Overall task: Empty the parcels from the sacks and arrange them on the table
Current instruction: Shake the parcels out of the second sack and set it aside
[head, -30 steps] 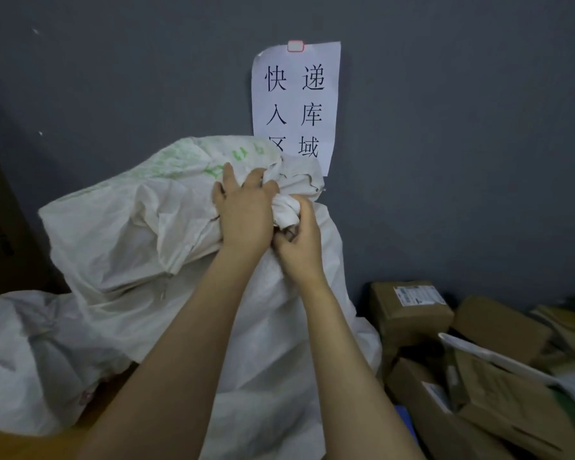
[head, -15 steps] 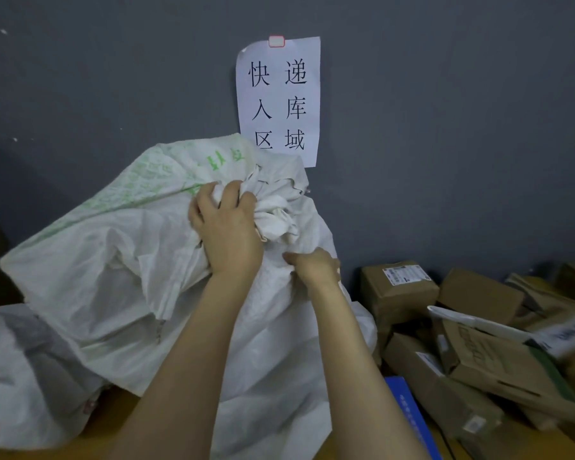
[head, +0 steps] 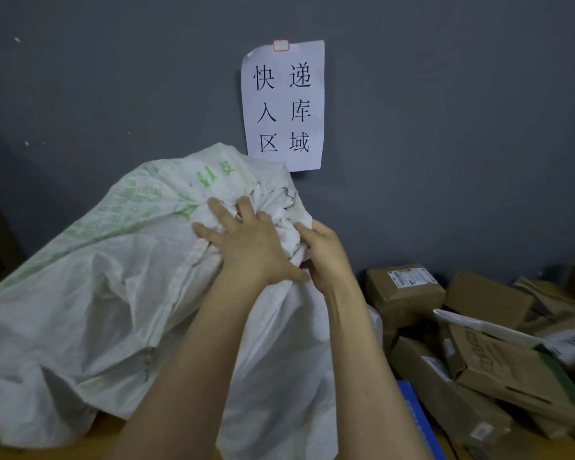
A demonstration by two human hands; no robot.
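Grey wall (head: 113, 78) with a paper sign (head: 283, 104) backs a white sack (head: 107, 293) slumped on the table (head: 107, 436). The person's left hand (head: 246, 247) presses its bunched mouth, fingers splayed; the right hand (head: 326, 257) curls round the twisted neck. Cardboard parcels (head: 498, 370) crowd the right edge, just beside the sack.

Dim grey wall (head: 445, 127), paper notice (head: 283, 106)
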